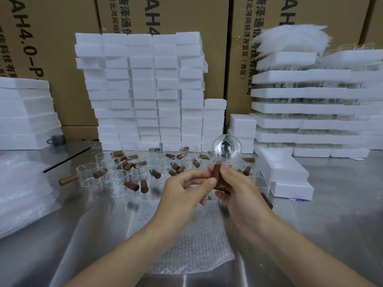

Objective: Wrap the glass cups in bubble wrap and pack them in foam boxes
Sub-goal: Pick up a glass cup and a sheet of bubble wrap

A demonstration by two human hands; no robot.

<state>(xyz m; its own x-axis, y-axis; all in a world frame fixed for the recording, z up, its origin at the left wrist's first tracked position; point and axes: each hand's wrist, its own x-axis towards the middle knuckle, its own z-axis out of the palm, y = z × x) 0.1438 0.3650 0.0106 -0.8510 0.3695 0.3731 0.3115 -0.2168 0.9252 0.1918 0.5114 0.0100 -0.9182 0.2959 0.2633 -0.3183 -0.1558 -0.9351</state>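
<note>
I hold one glass cup [227,149] up by its brown wooden handle [218,176], its round mouth facing me. My right hand [236,188] grips the handle from the right, and my left hand [186,188] pinches it from the left. A sheet of bubble wrap [186,245] lies flat on the metal table [331,214] below my hands. Behind them stand several more glass cups with wooden handles [116,177]. Closed white foam boxes [284,168] lie to the right of the cups.
A tall stack of white foam boxes [145,90] rises behind the cups, with more foam stacks at the left [24,112] and right [310,94]. Clear plastic sheets [20,193] lie at the left. Cardboard cartons [51,48] form the back wall.
</note>
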